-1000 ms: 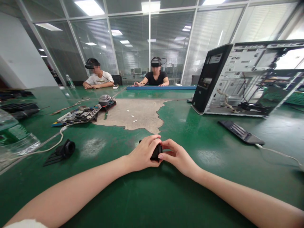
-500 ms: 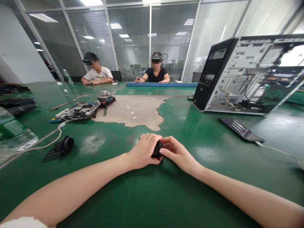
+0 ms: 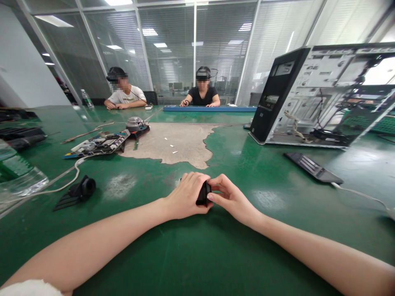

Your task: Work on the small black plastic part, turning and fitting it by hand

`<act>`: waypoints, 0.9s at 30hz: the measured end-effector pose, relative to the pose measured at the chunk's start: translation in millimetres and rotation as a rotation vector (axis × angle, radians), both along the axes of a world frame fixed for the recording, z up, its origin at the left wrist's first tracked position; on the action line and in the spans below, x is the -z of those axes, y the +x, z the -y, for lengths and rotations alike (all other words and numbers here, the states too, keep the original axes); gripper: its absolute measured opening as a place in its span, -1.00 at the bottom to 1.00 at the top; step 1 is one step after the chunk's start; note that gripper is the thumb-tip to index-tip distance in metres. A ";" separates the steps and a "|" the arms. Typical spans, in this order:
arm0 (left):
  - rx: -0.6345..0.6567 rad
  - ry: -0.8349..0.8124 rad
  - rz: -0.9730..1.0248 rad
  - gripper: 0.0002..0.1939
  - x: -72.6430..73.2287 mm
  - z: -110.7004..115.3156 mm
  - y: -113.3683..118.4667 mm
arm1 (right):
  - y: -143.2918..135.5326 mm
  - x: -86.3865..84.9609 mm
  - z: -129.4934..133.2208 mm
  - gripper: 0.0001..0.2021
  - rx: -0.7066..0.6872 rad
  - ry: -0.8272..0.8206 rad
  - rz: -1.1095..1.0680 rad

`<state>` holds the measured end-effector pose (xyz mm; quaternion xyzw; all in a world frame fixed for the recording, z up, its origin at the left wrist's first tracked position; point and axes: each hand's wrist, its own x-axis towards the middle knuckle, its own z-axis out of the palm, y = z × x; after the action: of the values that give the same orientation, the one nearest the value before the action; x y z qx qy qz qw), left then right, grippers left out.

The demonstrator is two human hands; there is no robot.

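Between my hands, low over the green table (image 3: 197,255), is a small black boxy part (image 3: 203,195), mostly covered by fingers, so its kind does not show. My left hand (image 3: 189,196) wraps over it from above and the left, fingers closed round it. From the right, my right hand (image 3: 230,199) pinches the part's edge, its thumb and fingertips on the near right side. To the left lies a black plastic piece with a round opening (image 3: 78,191), apart from both hands.
An opened computer case (image 3: 284,98) stands at the right, with a dark phone-like device (image 3: 311,167) on a white cable before it. A circuit board (image 3: 98,146), a fan-like cooler (image 3: 135,126) and a plastic bottle (image 3: 20,172) are at the left. Two people sit across the table.
My hands stay almost in place round the black part. The whole view shifts very slightly. Across the table, one person's hand lowers a little.
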<state>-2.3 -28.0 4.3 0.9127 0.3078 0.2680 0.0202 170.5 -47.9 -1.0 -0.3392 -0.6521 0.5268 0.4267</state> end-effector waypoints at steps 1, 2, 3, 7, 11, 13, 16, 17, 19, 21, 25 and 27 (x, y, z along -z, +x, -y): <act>0.004 -0.005 0.012 -0.39 0.5 0.1 -0.2 | -0.2 -0.3 -0.1 -0.80 0.007 0.005 0.007; 0.009 -0.007 0.022 -0.36 1.0 0.3 -0.5 | -0.5 -0.7 -0.1 -0.81 0.013 0.013 0.013; 0.017 -0.007 0.029 -0.34 1.5 0.4 -0.8 | -0.9 -1.0 -0.2 -0.81 0.016 0.019 0.022; 0.063 -0.007 0.026 -0.29 1.2 0.7 -2.1 | -1.4 -1.9 -0.2 -0.76 0.028 0.027 0.076; 0.051 -0.038 0.005 -0.35 -0.6 -0.2 -2.3 | -0.7 -1.4 0.3 -0.79 -0.005 0.025 0.052; 0.039 -0.047 0.002 -0.40 -0.9 -1.1 -2.1 | -0.3 -0.8 0.5 -0.80 -0.028 0.030 -0.007; 0.031 -0.052 0.006 -0.41 -0.6 -1.7 -2.2 | -0.2 -0.2 0.4 -0.75 -0.042 0.034 -0.057; 0.031 -0.051 0.008 -0.41 -0.5 -1.7 -2.2 | -0.3 -0.2 0.2 -0.75 -0.042 0.027 -0.056; 0.035 -0.045 0.011 -0.43 -0.4 -1.8 -2.4 | -0.7 -0.5 -0.6 -0.77 -0.028 0.006 -0.044; 0.038 -0.034 0.012 -0.44 -0.3 -2.5 -2.6 | -1.5 -1.0 -1.4 -0.80 -0.003 -0.006 -0.026; 0.050 -0.009 -0.001 -0.44 -0.1 -6.2 -2.3 | -2.8 -2.1 -3.0 -0.80 0.050 0.013 0.004; 0.055 -0.004 -0.002 -0.45 0.1 -7.9 -2.0 | -2.9 -2.3 -3.8 -0.78 0.070 0.019 0.020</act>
<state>-4.2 -20.2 4.2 0.9209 0.2833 0.2660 0.0290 167.6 -44.2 1.3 -0.3631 -0.6492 0.5020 0.4413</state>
